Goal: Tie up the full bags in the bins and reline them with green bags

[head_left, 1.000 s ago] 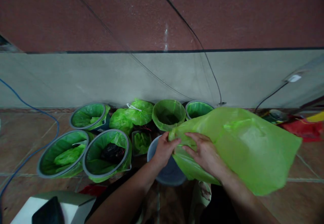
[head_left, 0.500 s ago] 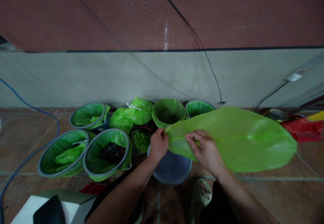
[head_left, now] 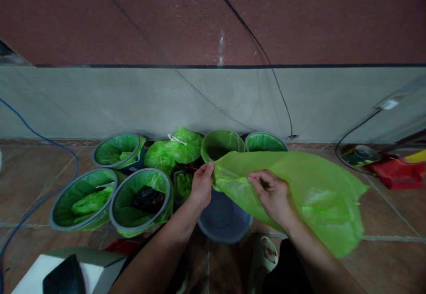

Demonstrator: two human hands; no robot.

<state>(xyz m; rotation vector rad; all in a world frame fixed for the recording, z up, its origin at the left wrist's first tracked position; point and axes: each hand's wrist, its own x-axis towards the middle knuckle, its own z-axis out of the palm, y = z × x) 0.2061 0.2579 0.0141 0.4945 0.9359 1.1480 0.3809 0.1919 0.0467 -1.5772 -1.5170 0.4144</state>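
Note:
A green plastic bag (head_left: 319,196) spreads out to the right, thin and slightly puffed. My left hand (head_left: 202,184) pinches its left edge. With thumb and forefinger together, my right hand (head_left: 271,192) pinches the bag further along, over its near side. Below the bag, between my feet and the row of bins, stands a bare grey-blue bin (head_left: 224,223), partly hidden by the bag. Just behind my left hand is a bin lined in green (head_left: 222,141).
Several bins with green liners stand left, including one holding a black bundle (head_left: 148,199). Tied green bags (head_left: 184,145) lean by the wall. A blue cable (head_left: 49,141) crosses the floor. A white box (head_left: 43,269) is front left; a red item (head_left: 397,172) lies right.
The bag's free end has swung down and nearer to me and looks more crumpled. My left hand has shifted slightly left, still pinching its edge.

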